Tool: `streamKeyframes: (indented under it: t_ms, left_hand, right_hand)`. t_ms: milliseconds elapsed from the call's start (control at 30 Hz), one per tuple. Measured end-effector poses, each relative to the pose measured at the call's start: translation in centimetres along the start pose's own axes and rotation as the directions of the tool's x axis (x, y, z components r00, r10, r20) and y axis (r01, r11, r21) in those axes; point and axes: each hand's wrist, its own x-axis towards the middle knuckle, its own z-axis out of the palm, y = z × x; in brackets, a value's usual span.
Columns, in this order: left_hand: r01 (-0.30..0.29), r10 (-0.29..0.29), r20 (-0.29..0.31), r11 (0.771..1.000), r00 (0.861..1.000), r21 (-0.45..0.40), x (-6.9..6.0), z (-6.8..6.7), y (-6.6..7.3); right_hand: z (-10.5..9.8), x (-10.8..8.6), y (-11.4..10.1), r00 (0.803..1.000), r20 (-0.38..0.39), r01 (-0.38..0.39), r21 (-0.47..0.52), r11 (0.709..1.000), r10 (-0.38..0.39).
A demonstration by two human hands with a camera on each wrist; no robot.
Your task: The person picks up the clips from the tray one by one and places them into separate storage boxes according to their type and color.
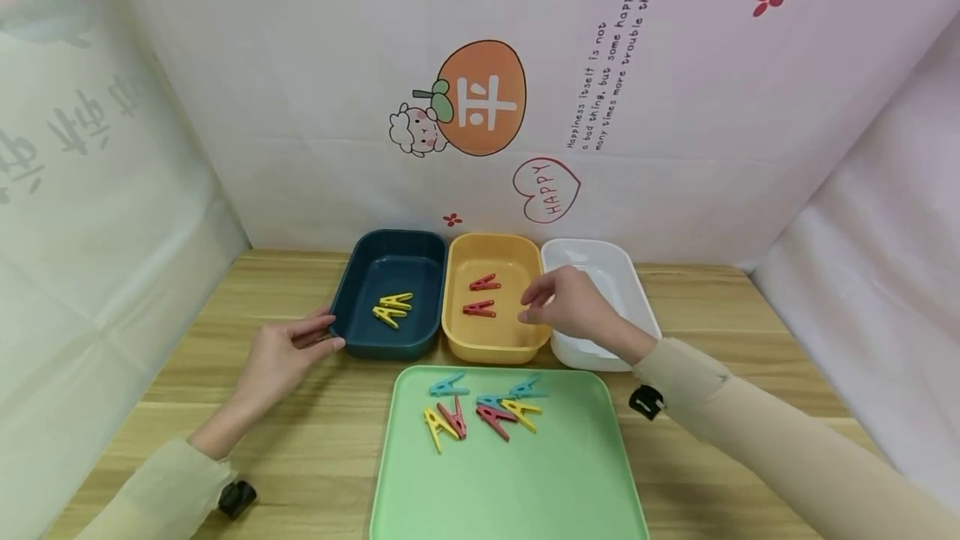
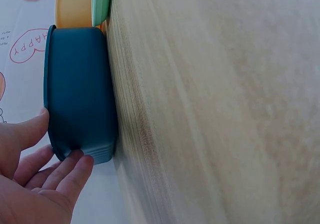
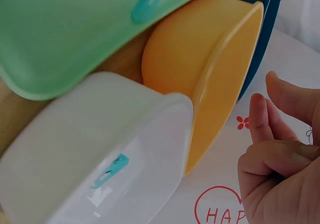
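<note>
My left hand point(image 1: 288, 354) touches the near-left corner of the dark blue bin point(image 1: 360, 352); in the left wrist view its fingers point(image 2: 75, 176) rest on the bin's outer wall, with nothing pinched. Two yellow clips point(image 1: 390, 317) lie in that bin. Over the right side of the yellow bin point(image 1: 487, 352), my right hand point(image 1: 573, 304) hovers empty, thumb and forefinger apart and other fingers partly bent. Two red clips point(image 1: 480, 308) lie in the yellow bin. The right wrist view shows a light blue clip point(image 3: 110, 171) in the white bin point(image 3: 75, 129), partly hidden by my hand in the head view.
A green tray point(image 1: 510, 490) lies in front of the bins on the wooden table point(image 1: 315, 448). Light blue, red and yellow clips point(image 1: 522, 413) are grouped near its far edge, some overlapping. Printed cloth point(image 1: 337, 148) hangs behind and at both sides.
</note>
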Motion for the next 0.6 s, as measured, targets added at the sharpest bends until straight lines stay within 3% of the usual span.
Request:
streamKeyframes:
  t_ms: [367,600]
  left_hand:
    - [-0.009,0.009,0.002,1.0,1.0,-0.003,0.2,-0.1,0.0]
    - [-0.002,0.002,0.001,1.0,1.0,-0.009,0.1,0.0,-0.1]
  right_hand:
    - [-0.7,-5.0,1.2,0.991,-0.081,0.105,-0.007,0.994,-0.106]
    - [-0.5,-7.2,2.1,0.994,-0.08,0.073,0.005,0.997,-0.072]
